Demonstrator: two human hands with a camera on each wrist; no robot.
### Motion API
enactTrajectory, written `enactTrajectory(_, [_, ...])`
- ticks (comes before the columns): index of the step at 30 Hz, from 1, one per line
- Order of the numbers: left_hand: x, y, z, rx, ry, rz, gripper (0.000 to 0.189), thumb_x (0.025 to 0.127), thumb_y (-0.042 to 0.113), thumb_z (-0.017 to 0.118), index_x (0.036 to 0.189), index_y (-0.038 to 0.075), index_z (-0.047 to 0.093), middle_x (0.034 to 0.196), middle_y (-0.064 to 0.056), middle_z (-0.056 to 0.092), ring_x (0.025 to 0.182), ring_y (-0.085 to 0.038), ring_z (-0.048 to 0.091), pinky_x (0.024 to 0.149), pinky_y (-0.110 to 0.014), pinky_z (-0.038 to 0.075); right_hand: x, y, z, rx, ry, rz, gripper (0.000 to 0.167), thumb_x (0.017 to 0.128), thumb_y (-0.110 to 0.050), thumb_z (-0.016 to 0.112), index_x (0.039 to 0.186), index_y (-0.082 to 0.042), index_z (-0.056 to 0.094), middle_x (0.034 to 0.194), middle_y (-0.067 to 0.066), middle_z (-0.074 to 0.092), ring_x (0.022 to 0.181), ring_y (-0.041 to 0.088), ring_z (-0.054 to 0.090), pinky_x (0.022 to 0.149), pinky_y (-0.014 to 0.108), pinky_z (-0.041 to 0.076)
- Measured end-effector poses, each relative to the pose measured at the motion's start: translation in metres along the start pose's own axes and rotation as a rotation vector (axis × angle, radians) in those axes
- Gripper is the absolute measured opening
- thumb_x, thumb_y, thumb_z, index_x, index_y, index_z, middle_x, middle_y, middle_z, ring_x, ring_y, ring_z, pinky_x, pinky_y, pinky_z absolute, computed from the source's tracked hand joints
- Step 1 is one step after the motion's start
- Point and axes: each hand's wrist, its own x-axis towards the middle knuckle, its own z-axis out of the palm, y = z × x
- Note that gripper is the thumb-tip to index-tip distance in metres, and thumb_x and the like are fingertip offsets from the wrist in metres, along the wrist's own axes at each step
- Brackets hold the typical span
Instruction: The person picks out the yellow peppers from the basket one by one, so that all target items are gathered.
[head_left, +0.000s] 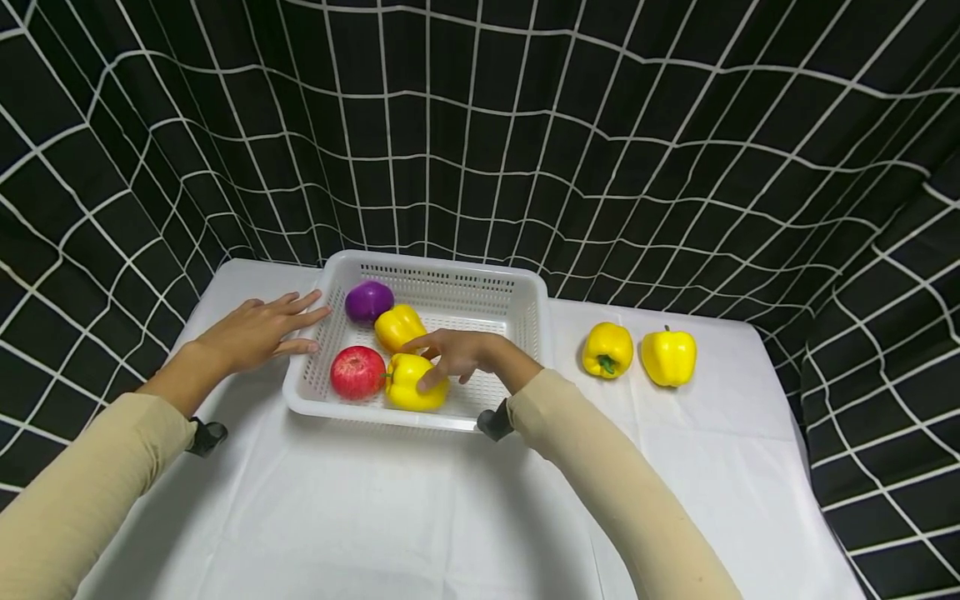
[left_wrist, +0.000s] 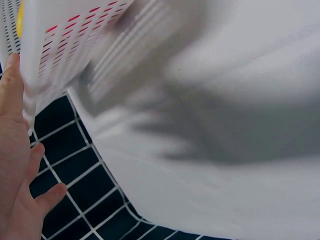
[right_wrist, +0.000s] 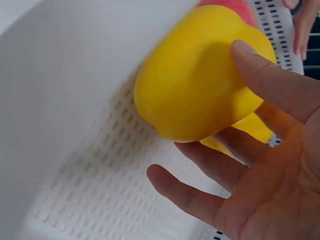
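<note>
Left hand (head_left: 262, 335), fingers spread and holding nothing, lies at the left rim of the white basket (head_left: 330, 411). Inside, left, sit a near red fruit (head_left: 357, 372) and a far purple item (head_left: 368, 302); then a far yellow pepper (head_left: 397, 325) and a near yellow pepper (head_left: 408, 390), loosely held between thumb and fingers of the half-curled right hand (head_left: 467, 352). Rightward, a tipped pepper (head_left: 608, 346) and an upright pepper (head_left: 669, 357) rest on white cloth (head_left: 720, 475).

Plain beige sleeves (head_left: 618, 483); small dark wrist-worn devices (head_left: 207, 437) (one each side); bare hands (head_left: 258, 333).
</note>
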Motion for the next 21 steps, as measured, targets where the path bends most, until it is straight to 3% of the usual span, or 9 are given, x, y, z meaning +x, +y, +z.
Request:
enactTrajectory(15, [-0.001, 0.002, -0.001, -0.005, 0.004, 0.003, 0.066, 0.099, 0.048, 0.056, 0.154, 0.015, 0.039, 0.162, -0.016, 0.026, 0.144, -0.047, 0.026, 0.108, -0.07, 0.028, -0.034, 0.02, -0.02, 0.051, 0.077, -0.133, 0.072, 0.092, -0.022, 0.071, 0.155, -0.023, 0.036, 0.157, 0.015, 0.036, 0.142, 0.035, 0.037, 0.103, 0.053, 0.046])
enactTrajectory(21, [-0.001, 0.001, 0.0, -0.003, 0.004, -0.001, 0.065, 0.099, 0.046, 0.057, 0.154, 0.016, 0.039, 0.162, -0.015, 0.026, 0.145, -0.047, 0.026, 0.108, -0.071, 0.027, -0.057, 0.034, -0.027, 0.062, 0.14, -0.208, 0.071, 0.093, -0.021, 0.071, 0.155, -0.023, 0.036, 0.156, 0.011, 0.039, 0.142, 0.034, 0.038, 0.113, 0.052, 0.036])
